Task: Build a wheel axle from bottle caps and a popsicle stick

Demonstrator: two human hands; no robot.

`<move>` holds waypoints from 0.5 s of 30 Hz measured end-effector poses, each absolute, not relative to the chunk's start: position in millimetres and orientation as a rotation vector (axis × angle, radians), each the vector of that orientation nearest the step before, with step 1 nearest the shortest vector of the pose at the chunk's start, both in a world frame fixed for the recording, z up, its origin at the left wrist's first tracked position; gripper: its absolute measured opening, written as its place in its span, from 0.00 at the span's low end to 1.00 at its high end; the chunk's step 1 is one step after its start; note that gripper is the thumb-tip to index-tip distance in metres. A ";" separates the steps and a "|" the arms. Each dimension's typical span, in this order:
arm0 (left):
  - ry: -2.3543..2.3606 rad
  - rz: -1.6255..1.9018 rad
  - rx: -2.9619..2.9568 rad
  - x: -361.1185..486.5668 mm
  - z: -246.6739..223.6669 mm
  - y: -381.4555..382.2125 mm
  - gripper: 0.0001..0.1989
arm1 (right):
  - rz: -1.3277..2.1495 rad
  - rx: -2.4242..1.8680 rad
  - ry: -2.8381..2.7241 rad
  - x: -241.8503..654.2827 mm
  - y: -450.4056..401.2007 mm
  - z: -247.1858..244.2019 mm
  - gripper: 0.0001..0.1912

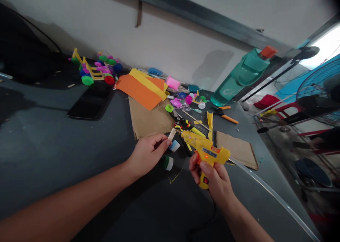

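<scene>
My right hand (214,176) is wrapped round the handle of a yellow glue gun (202,144); a small red light glows on its side. A long clear glue stick (268,190) trails from its back end. Between thumb and fingers, my left hand (148,151) pinches some short pale wooden sticks (172,134). The gun's nozzle points at the tips of these sticks; whether they touch I cannot tell. Just below lie a bottle cap (168,163) in green and white and a small blue-and-white piece (174,146).
Behind the hands lie cardboard (148,119), orange paper (140,91), orange-handled pliers (230,119) and several coloured caps. A teal bottle (239,79) stands back right. A phone (91,102) and small wheeled models (97,70) are back left. More cardboard (236,150) lies right.
</scene>
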State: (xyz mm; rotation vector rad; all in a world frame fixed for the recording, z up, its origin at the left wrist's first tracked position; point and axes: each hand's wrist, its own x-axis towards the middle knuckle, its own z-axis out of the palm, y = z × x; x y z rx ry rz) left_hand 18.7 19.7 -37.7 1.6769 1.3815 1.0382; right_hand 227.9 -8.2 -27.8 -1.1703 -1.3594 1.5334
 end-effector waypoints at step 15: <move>1.365 1.043 1.539 17.3 -45.4 20.6 0.14 | 1.552 -1.191 -1.345 220.8 -10.1 -21.5 0.14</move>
